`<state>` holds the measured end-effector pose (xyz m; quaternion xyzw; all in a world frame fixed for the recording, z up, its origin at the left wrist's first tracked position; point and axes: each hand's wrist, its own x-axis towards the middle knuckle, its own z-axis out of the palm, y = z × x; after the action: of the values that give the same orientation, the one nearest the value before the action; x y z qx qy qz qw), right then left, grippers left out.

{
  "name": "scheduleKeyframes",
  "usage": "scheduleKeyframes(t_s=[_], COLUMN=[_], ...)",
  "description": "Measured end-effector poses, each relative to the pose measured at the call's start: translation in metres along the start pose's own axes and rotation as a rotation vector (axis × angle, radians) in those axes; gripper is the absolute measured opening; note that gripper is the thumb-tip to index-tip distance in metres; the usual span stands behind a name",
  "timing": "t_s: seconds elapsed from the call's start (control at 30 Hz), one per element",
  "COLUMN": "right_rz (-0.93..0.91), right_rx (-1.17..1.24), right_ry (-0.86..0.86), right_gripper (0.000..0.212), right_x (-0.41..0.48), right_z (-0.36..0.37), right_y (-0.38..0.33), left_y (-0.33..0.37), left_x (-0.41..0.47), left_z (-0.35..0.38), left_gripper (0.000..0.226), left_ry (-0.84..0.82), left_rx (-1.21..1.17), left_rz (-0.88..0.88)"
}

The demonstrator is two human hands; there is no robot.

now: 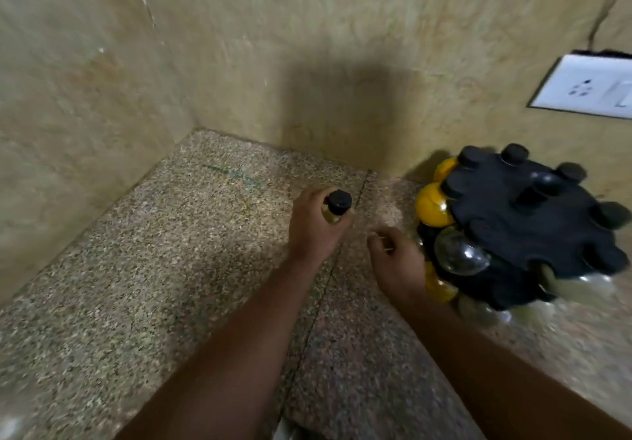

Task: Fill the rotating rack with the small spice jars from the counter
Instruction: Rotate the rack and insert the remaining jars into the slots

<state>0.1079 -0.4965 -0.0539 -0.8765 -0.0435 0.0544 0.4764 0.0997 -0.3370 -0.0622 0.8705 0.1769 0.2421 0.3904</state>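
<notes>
My left hand is closed around a small spice jar with a black cap and pale yellowish contents, held upright over the counter. The black rotating rack stands to the right against the wall, with several jars in it: yellow-filled ones on its left side and a clear one lower down. My right hand hovers just left of the rack near the clear jar, fingers loosely curled and holding nothing.
The speckled granite counter fills a corner between two beige marbled walls. A white socket plate with a cable above it sits on the wall at the right. A seam in the counter runs between my forearms.
</notes>
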Motion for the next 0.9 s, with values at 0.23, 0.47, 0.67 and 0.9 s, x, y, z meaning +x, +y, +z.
scheduleKeyframes(t_s=[0.23, 0.47, 0.67, 0.9], right_rz=[0.142, 0.236, 0.414, 0.585], right_rx=[0.319, 0.679, 0.832, 1.003], right_ry=[0.188, 0.318, 0.411, 0.291], right_gripper=[0.021, 0.04, 0.031, 0.028], right_x=[-0.047, -0.084, -0.076, -0.032], right_z=[-0.068, -0.126, -0.173, -0.206], right_y=[0.026, 0.039, 0.047, 0.068], left_y=[0.063, 0.105, 0.134, 0.162], left_x=[-0.05, -0.088, -0.109, -0.123], left_z=[0.026, 0.036, 0.043, 0.057], left_gripper=[0.057, 0.05, 0.047, 0.05], left_ry=[-0.104, -0.158, -0.229, -0.328], left_rx=[-0.042, -0.153, -0.192, -0.197], left_rz=[0.11, 0.191, 0.238, 0.304])
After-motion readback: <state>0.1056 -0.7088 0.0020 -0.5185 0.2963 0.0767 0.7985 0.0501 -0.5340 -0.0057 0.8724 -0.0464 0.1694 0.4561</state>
